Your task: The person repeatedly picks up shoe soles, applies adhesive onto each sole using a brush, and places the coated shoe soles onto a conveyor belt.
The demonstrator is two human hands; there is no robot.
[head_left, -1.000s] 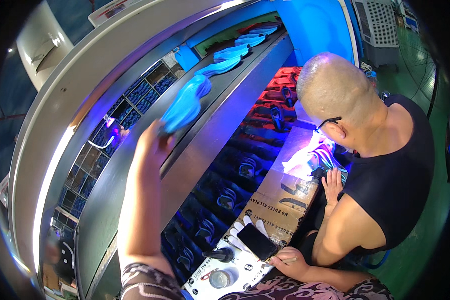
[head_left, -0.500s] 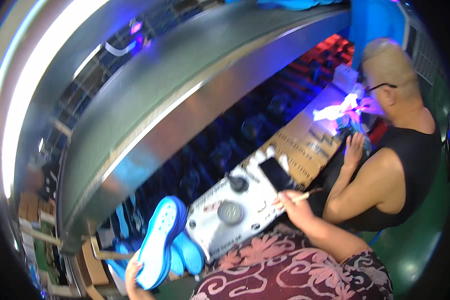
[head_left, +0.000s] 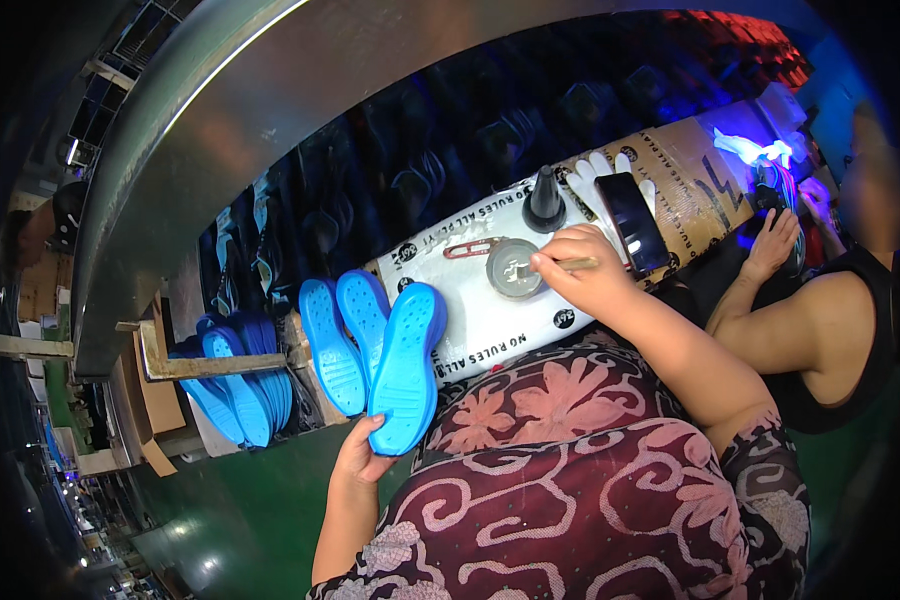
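Observation:
My left hand (head_left: 362, 452) grips the heel end of a bright blue shoe sole (head_left: 407, 365), thumb on top, with the patterned face turned up. Two more blue soles, one (head_left: 330, 345) beside another (head_left: 363, 305), lie just behind and left of it at the table's end. Over a small round bowl (head_left: 517, 268) holding whitish liquid, my right hand (head_left: 585, 268) is closed on a brush (head_left: 578, 264) with a pale wooden handle. Its bristles are hidden by my fingers and the bowl.
A dark cone-shaped bottle (head_left: 544, 203), a red-handled cutter (head_left: 473, 248), a white glove (head_left: 595, 180) and a black phone (head_left: 631, 222) lie around the bowl. Stacked blue soles (head_left: 250, 380) stand at left. A co-worker (head_left: 820, 320) sits at right. A metal conveyor edge (head_left: 200, 180) runs behind.
The view has tilted down toward the table. My right hand has moved with the brush from the table's right side to over the bowl. The held sole now lies nearer my body.

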